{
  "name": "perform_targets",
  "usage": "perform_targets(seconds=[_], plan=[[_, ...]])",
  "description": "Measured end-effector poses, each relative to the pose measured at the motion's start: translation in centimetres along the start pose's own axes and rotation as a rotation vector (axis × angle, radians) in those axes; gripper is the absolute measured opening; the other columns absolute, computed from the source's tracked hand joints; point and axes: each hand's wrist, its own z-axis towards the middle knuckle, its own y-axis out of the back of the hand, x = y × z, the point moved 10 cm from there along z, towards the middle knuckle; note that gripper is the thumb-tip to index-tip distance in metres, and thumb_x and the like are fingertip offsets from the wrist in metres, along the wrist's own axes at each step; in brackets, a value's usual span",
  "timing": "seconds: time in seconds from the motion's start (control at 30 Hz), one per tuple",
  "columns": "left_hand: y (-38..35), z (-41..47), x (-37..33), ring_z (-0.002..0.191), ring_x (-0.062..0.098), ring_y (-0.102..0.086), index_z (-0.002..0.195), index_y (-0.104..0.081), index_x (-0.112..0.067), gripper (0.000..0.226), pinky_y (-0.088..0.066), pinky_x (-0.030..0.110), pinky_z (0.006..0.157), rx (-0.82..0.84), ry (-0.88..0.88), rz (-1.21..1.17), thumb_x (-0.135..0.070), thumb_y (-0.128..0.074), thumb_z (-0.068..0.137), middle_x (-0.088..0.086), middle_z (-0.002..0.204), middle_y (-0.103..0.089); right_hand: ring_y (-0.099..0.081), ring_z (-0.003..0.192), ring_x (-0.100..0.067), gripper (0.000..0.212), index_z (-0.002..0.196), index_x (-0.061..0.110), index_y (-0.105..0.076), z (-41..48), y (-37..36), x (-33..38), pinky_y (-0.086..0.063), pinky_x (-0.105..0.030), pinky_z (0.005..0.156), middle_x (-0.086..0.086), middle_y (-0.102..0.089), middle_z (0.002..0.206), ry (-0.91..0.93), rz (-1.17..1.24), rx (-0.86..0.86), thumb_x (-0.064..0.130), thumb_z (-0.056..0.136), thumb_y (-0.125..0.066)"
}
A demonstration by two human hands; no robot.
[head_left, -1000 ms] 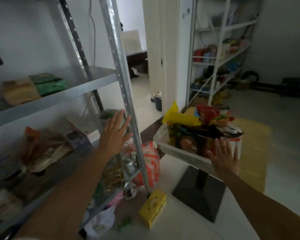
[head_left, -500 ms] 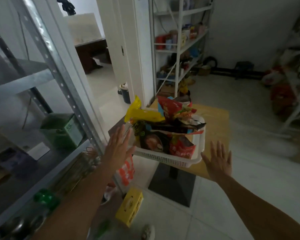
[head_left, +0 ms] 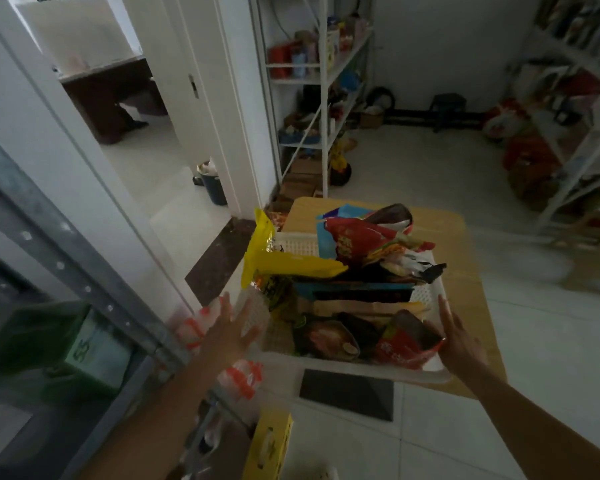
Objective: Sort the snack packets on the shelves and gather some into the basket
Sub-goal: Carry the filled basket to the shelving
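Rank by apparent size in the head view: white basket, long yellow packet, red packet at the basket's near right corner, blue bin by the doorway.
1. white basket
2. long yellow packet
3. red packet
4. blue bin, though it stands farther off, so it may really be bigger than it looks.

Pale tiled floor [head_left: 430, 174], white walls [head_left: 447, 46], dim light. Beyond the table's [head_left: 465, 244] far left corner, an open doorway [head_left: 146, 150] shows a dark desk [head_left: 97, 98].

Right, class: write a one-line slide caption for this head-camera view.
Left hand and right hand, both open, flank a white basket heaped with snack packets.
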Motion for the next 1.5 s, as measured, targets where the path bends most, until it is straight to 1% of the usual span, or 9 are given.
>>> perform_targets(seconds=[0.2,0.27,0.4,0.6,0.77,1.07,1.2,1.37,1.5], plan=[[-2.8,2.6,2.7,0.093,0.021,-0.064,0.155,-0.005,-0.019,0.092,-0.049,0.018,0.06,0.001,0.106,-0.182,-0.065,-0.047,0.087,0.006,0.126,-0.049,-0.06,0.1,-0.033,0.093,0.142,0.042,0.02,0.2,0.2,0.4,-0.053,-0.042,0.076,-0.019,-0.054,0.13,-0.038,0.023,0.034,0.016,0.094,-0.055],[-2.3,2.4,2.5,0.068,0.004,-0.056,0.154,-0.008,-0.016,0.088,-0.041,0.015,0.043,-0.024,0.128,-0.188,-0.057,-0.052,0.089,-0.007,0.102,-0.047,-0.061,0.099,-0.033,0.097,0.137,0.047,0.021,0.1,0.3,0.6,-0.054,-0.044,0.077,-0.019,-0.054,0.131,-0.049,0.041,0.003,0.014,0.092,-0.058],[-1.4,1.8,1.2,0.101,0.016,-0.06,0.149,-0.022,-0.012,0.075,-0.035,0.009,0.051,-0.011,0.139,-0.177,-0.041,-0.06,0.091,0.007,0.134,-0.048,-0.057,0.108,-0.034,0.092,0.137,0.051,0.017,-0.7,0.8,1.0,-0.053,-0.043,0.079,-0.02,-0.045,0.14,-0.061,0.068,-0.052,0.017,0.094,-0.056],[-1.1,1.6,0.0,0.11,0.02,-0.057,0.153,-0.015,-0.024,0.074,-0.034,0.009,0.058,-0.014,0.0,-0.068,-0.038,-0.057,0.093,0.013,0.135,-0.044,-0.057,0.094,-0.027,0.075,0.149,0.037,-0.008,-2.1,0.2,0.7,-0.048,-0.033,0.066,-0.018,-0.057,0.121,-0.095,0.043,-0.076,0.014,0.094,-0.053],[-1.1,2.0,-0.4,0.068,0.002,-0.056,0.149,-0.027,-0.028,0.062,-0.041,0.008,0.052,-0.043,-0.002,-0.205,-0.028,-0.057,0.095,0.008,0.111,-0.065,-0.055,0.074,-0.018,0.066,0.149,0.032,-0.021,-2.8,-0.3,-0.6,-0.045,-0.024,0.056,-0.014,-0.063,0.112,-0.201,0.083,-0.065,0.006,0.094,-0.047],[-0.1,1.7,-0.5,0.059,0.008,-0.051,0.143,-0.042,-0.028,0.045,-0.033,0.013,0.047,-0.116,0.069,-0.244,-0.02,-0.05,0.099,0.01,0.098,-0.069,-0.053,0.117,-0.027,0.067,0.149,0.028,-0.024,-3.2,0.4,-0.1,-0.049,-0.03,0.082,-0.013,-0.048,0.14,-0.192,0.379,-0.139,0.003,0.093,-0.052],[0.2,1.4,-0.5,0.056,0.004,-0.055,0.143,-0.042,-0.033,0.051,-0.039,0.012,0.04,-0.128,0.098,-0.279,-0.008,-0.044,0.099,0.006,0.094,-0.069,-0.053,0.118,-0.032,0.075,0.153,0.022,-0.009,-2.6,1.0,-1.1,-0.046,-0.034,0.083,-0.016,-0.047,0.141,-0.26,0.39,-0.156,0.006,0.094,-0.053],[0.4,0.1,-1.2,0.05,0.005,-0.054,0.139,-0.049,-0.029,0.051,-0.037,0.013,0.036,-0.16,0.118,-0.384,0.001,-0.045,0.097,0.013,0.117,-0.068,-0.05,0.121,-0.031,0.06,0.15,0.021,-0.025,-2.4,2.6,-1.2,-0.043,-0.03,0.081,-0.013,-0.048,0.14,-0.212,0.393,-0.159,0.013,0.097,-0.05],[0.4,-2.0,-2.0,0.041,0.008,-0.044,0.134,-0.056,-0.023,0.056,-0.041,0.028,0.04,-0.206,0.102,-0.417,0.011,-0.048,0.09,0.02,0.1,-0.071,-0.052,0.118,-0.031,0.063,0.149,0.019,-0.028,-2.5,2.8,-2.2,-0.047,-0.036,0.086,-0.014,-0.05,0.137,-0.172,0.443,-0.161,0.009,0.093,-0.056]])
